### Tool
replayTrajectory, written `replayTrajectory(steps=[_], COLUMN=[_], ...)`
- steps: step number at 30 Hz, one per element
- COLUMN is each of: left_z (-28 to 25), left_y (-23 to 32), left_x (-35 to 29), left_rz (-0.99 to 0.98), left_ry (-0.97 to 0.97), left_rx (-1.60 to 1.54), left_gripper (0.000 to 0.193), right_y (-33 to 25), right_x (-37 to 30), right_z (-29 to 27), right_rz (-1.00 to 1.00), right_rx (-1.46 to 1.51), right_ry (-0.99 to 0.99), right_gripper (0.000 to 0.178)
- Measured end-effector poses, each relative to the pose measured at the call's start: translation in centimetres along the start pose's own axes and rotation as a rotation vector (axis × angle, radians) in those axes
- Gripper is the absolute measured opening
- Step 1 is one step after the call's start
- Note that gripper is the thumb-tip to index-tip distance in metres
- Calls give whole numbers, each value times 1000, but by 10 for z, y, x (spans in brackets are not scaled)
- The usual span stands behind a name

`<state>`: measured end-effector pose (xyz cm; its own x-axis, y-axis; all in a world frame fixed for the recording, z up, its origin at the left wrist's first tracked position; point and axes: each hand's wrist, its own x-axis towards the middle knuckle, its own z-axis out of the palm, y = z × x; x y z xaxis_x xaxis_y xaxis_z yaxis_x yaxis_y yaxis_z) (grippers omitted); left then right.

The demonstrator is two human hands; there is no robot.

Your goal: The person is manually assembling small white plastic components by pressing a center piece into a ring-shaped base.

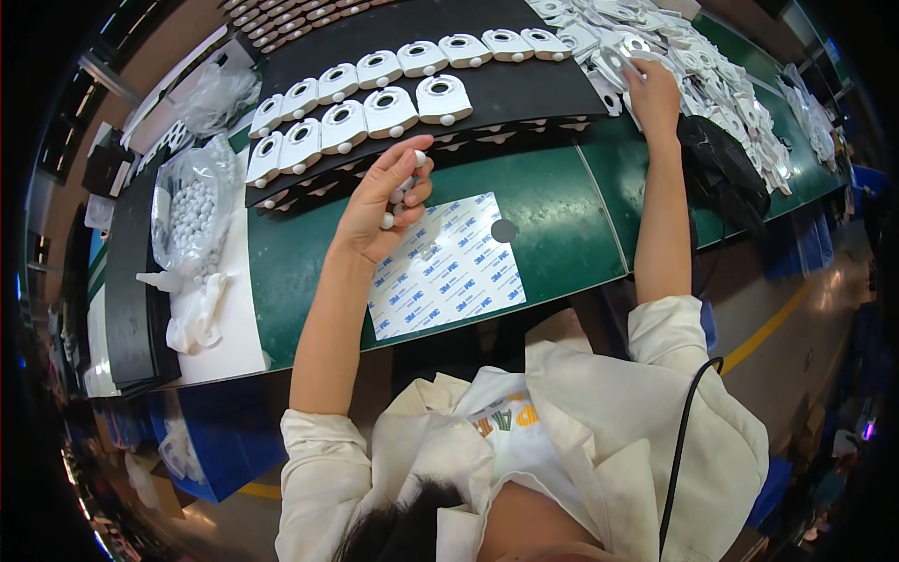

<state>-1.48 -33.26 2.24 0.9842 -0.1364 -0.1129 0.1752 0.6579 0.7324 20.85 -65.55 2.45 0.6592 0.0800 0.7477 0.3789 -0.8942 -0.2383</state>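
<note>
My left hand (pixel 367 217) is raised over the near part of the table, its fingers curled around several small white balls (pixel 397 196). One ball (pixel 420 158) sits up at the thumb and fingertips. Far off to the right, my right hand (pixel 657 98) reaches to the edge of a heap of white plastic parts (pixel 716 89). Its fingers pinch one flat white part with a round hole (pixel 614 64). Between the hands, on a black board (pixel 524 92), similar white parts (pixel 384 110) stand in two rows, each with a white ball at its front end.
A white sheet with blue print (pixel 449 272) lies on the green table (pixel 295 281), a dark disc (pixel 504 230) at its edge. To the left is a clear bag of white balls (pixel 193 223) beside a white glove (pixel 198 318). A black bag (pixel 721 169) sits below my right forearm's side.
</note>
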Motion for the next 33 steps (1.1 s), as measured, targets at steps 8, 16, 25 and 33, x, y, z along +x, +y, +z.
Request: replayTrajectory(steps=[8,16,25,33], left_z=[-6,-16,-22,-19], left_y=[1,2,2,2], left_x=[0,3,6,6], left_rz=[111,205,213,214], left_ry=[9,73,47,66], left_rx=[34,-47,-41,-23], left_gripper=[29,22,20,21], right_y=[-124,-187,-201,-201], right_x=[-64,-132,-151,-149], right_z=[-52,-49,-45,-50], right_rz=[343,316,203,110], right_rx=[985,1491,1297,1182], right_ry=[59,-870,-982,-950], right_gripper=[15,17,15,14])
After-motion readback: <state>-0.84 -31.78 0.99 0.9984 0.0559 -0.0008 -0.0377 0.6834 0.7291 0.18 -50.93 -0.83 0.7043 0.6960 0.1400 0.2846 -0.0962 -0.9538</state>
